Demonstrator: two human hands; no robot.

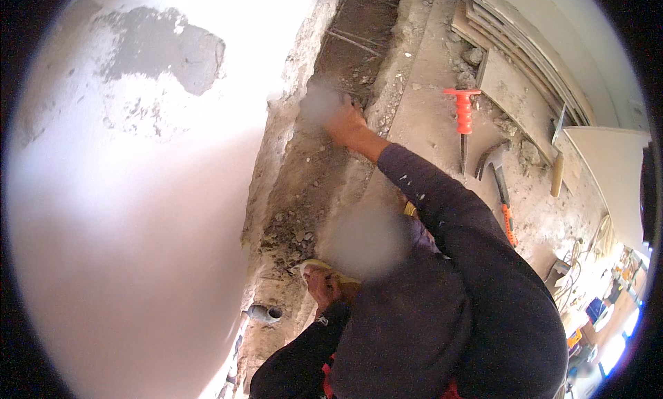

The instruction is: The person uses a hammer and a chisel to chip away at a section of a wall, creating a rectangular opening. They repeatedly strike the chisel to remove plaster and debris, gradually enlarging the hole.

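Note:
My right arm stretches forward over a trench [304, 171] dug along the wall. At its end my right hand [349, 123] reaches down to the trench's rubble. A blurred grey smudge covers most of its fingers, so their grip is hidden. Close to my body, my left hand [322, 288] rests with its fingers laid against what looks like a yellow shoe [345, 279] at the trench's near edge. Nothing shows in that hand. Loose stones [293, 240] lie in the trench between the hands. Another smudge hides part of my legs.
Right of the trench lie a chisel [463, 116] with a red guarded grip, a claw hammer [498, 174] and a wooden-handled tool [557, 174]. Boards [528, 47] lean at the far right. A grey pipe [261, 313] opens near the white wall [138, 226]. Thin bars [352, 43] cross the trench's far end.

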